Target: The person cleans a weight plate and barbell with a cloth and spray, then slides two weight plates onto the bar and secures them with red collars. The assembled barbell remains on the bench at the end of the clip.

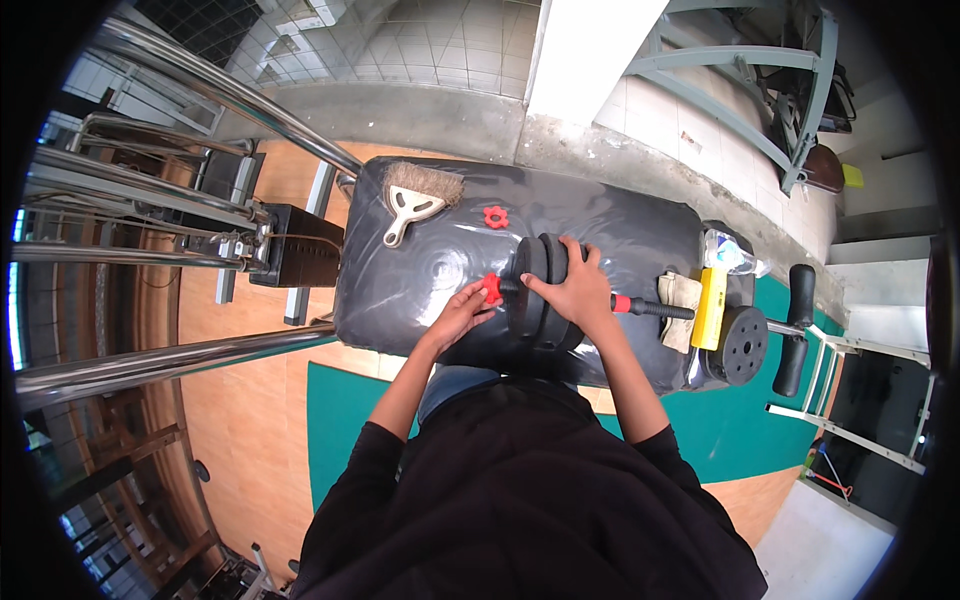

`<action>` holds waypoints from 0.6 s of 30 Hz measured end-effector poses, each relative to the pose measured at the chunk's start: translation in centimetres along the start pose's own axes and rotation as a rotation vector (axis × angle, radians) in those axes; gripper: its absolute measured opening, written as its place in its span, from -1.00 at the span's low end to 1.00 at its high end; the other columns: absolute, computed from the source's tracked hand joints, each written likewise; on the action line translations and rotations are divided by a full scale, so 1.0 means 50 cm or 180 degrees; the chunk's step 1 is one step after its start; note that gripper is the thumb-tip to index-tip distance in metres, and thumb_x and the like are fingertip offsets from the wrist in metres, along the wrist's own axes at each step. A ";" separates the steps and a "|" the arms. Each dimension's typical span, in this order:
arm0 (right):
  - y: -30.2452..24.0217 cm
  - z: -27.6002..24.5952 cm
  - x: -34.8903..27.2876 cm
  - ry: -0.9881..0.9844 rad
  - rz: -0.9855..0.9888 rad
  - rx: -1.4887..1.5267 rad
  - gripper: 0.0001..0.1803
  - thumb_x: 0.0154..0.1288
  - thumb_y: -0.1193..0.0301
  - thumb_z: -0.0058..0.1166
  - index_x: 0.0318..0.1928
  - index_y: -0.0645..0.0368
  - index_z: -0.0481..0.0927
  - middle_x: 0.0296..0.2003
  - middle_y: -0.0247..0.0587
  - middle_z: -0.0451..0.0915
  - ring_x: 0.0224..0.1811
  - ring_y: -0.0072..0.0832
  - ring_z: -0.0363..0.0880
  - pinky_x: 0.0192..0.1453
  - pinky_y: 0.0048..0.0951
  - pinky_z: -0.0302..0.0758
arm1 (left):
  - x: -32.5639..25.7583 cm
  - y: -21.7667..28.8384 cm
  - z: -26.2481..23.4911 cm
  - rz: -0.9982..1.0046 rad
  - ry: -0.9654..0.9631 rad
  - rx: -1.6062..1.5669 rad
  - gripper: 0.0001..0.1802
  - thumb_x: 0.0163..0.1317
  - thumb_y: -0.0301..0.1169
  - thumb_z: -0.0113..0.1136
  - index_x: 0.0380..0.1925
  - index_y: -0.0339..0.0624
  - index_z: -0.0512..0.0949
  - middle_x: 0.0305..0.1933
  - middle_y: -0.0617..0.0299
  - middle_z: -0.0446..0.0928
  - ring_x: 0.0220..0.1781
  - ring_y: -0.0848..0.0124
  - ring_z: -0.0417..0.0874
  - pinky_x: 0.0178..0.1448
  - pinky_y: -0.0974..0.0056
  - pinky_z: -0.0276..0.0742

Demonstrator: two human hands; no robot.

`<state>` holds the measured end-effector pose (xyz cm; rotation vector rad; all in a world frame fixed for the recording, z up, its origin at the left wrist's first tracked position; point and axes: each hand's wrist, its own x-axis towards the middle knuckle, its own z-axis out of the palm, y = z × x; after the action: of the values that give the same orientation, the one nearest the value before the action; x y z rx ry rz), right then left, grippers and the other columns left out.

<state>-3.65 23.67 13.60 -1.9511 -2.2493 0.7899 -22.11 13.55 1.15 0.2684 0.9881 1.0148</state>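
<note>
A dumbbell lies across the black padded bench [620,200], with several black weight plates [528,290] on its left end. My left hand [462,314] is closed on a red star-shaped nut [491,290] at that end of the bar. Fingers spread over the plates, my right hand [578,288] grips them from above. To its right the bar's threaded black end [660,308] sticks out past a red collar [622,303]. Another red star nut [496,217] lies loose on the bench, beyond my left hand.
A hand brush [412,205] lies at the bench's far left. On the right are a folded cloth [680,312], a yellow box-like object [709,308], a plastic bottle [728,253] and a loose round plate [742,345]. Steel machine rails [180,365] stand at left.
</note>
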 end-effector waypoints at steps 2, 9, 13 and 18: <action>0.006 0.006 0.002 0.0001 -0.0030 -0.0015 -0.01 -0.20 -0.24 0.28 0.23 -0.04 0.29 0.15 0.30 0.24 -0.02 0.25 0.49 0.01 -0.03 0.49 | 0.008 -0.005 -0.007 0.0145 -0.0036 0.0330 -0.48 0.39 -0.30 0.01 0.29 -0.19 0.21 0.05 0.25 0.49 0.10 0.49 0.50 0.19 0.33 0.42; 0.016 0.016 0.004 0.0038 -0.0114 0.0022 -0.01 -0.20 -0.22 0.27 0.24 -0.03 0.27 0.16 0.30 0.20 -0.06 0.30 0.48 -0.05 -0.02 0.52 | 0.011 0.004 -0.003 0.0549 -0.0056 0.1138 -0.47 0.36 -0.33 0.05 0.29 -0.21 0.23 -0.04 0.26 0.55 0.01 0.46 0.57 0.12 0.39 0.44; 0.017 0.015 0.002 -0.0001 -0.0133 0.0064 0.00 -0.19 -0.22 0.27 0.25 -0.02 0.26 0.15 0.30 0.20 -0.06 0.29 0.49 -0.05 -0.01 0.52 | 0.010 0.007 -0.002 0.0518 -0.0036 0.1058 -0.53 0.36 -0.30 0.06 0.21 -0.25 0.33 -0.12 0.25 0.58 -0.09 0.45 0.62 0.05 0.41 0.48; 0.011 0.010 0.001 -0.0033 -0.0085 0.0098 0.01 -0.19 -0.22 0.27 0.25 0.01 0.26 0.15 0.30 0.21 -0.04 0.29 0.48 -0.02 -0.02 0.51 | 0.030 0.013 0.009 -0.0019 0.0551 0.1171 -0.51 0.32 -0.16 0.12 0.08 -0.31 0.43 -0.20 0.17 0.58 -0.27 0.45 0.65 -0.15 0.41 0.56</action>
<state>-3.36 23.57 12.92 -1.9041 -2.2501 0.8283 -21.90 15.20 0.97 0.4865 1.3332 0.8561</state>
